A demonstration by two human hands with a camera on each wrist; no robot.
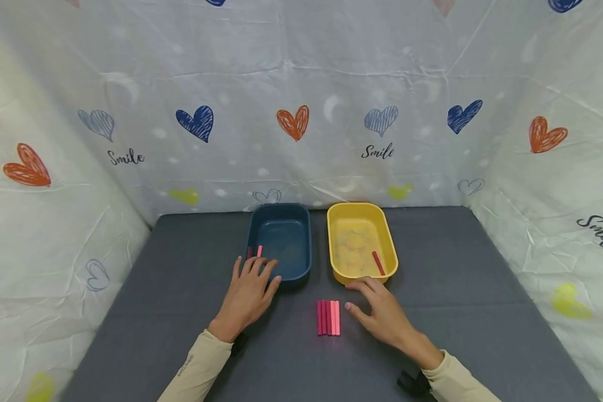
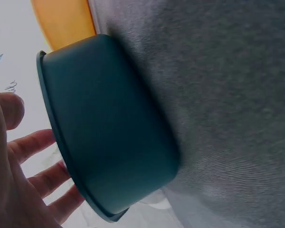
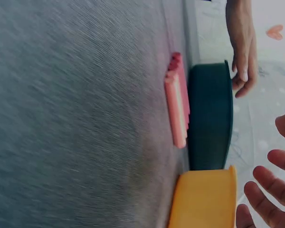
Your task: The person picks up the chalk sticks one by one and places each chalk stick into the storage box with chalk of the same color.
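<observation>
My left hand (image 1: 248,293) reaches over the near left rim of the dark blue bin (image 1: 309,240), its fingers spread and loosely bent. Just beyond those fingertips, a light pink stick (image 1: 259,251) and a dark red stick (image 1: 249,252) lie inside the bin. In the left wrist view the fingers (image 2: 52,179) pass behind the bin's rim. Close to the front rim of the yellow bin (image 1: 388,223), my right hand (image 1: 384,315) hovers with fingers apart and nothing in them. Inside that bin lies one red stick (image 1: 378,263). A row of several sticks (image 1: 329,318), dark red to light pink, lies left of the right hand.
Both bins stand side by side at the back of a table covered with grey cloth (image 1: 191,335). Behind and at both sides hangs a white curtain (image 1: 331,56) printed with hearts. A black strap (image 1: 414,385) sits at the right wrist.
</observation>
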